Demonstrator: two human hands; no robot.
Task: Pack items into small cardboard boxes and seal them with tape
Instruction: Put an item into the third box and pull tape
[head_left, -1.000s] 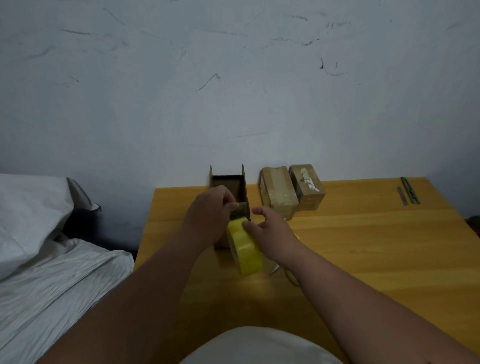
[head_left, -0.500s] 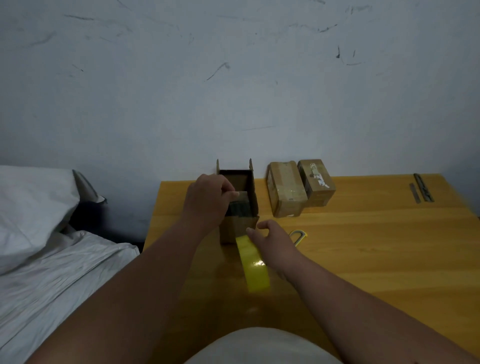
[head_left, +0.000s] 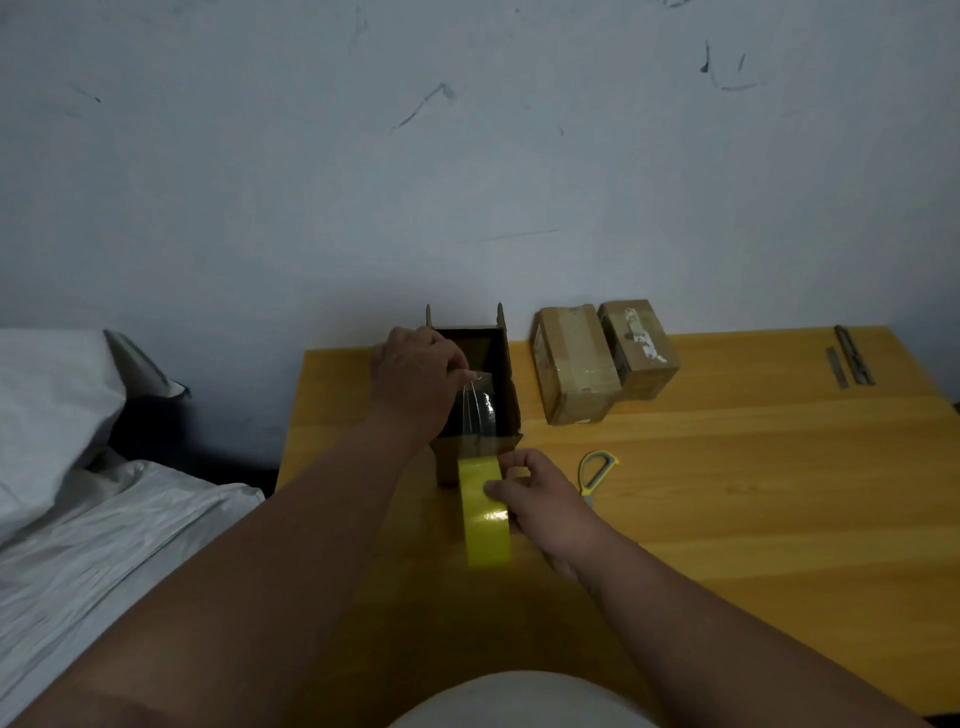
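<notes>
An open cardboard box (head_left: 506, 374) stands on the yellow table (head_left: 753, 493) near its far left edge, flaps up. My left hand (head_left: 415, 384) pinches the free end of a clear tape strip (head_left: 478, 410) over the box opening. The strip runs back to a yellow tape roll (head_left: 485, 514), which my right hand (head_left: 540, 501) grips in front of the box. What lies inside the box is dark and hidden.
Two sealed cardboard boxes (head_left: 574, 364) (head_left: 639, 348) lie side by side right of the open box. Scissors with yellow handles (head_left: 595, 470) lie beside my right hand. Two thin metal pieces (head_left: 852, 356) rest at the far right. A bed with white sheets (head_left: 93, 519) borders the table's left.
My right hand has drawn the roll toward me, away from the box, stretching a longer strip. My left hand holds the tape end at the box.
</notes>
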